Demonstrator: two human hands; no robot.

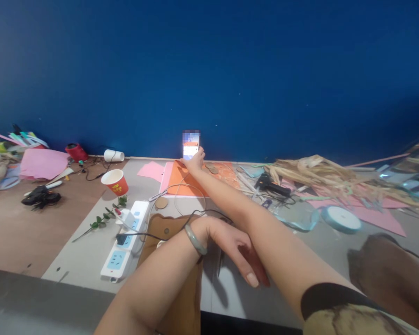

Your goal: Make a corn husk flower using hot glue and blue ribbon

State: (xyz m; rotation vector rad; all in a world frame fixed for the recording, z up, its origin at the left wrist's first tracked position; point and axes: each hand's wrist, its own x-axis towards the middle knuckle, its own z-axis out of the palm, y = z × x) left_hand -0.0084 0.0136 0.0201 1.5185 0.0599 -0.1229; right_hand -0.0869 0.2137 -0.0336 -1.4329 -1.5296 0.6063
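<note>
My right hand point(194, 161) reaches far forward and grips the lower end of a lit smartphone point(191, 145), which stands upright against the blue wall. Its thumb and fingers are on opposite sides of the phone. Under that hand lie orange paper sheets point(185, 180). My left hand point(235, 246), with a pale green bangle point(195, 239) at the wrist, hangs relaxed over the table beside my right forearm. Its thumb and fingers are loosely apart, and nothing shows in them. A brown leather-like piece point(160, 223) lies beneath my left forearm.
A white power strip point(125, 242) with plugs and cables lies left of centre, near a leafy sprig point(99, 221) and a red paper cup point(114, 182). To the right are a black glue gun point(270, 186), a ribbon roll point(341, 218), dried husks point(317, 172) and pink paper point(380, 218).
</note>
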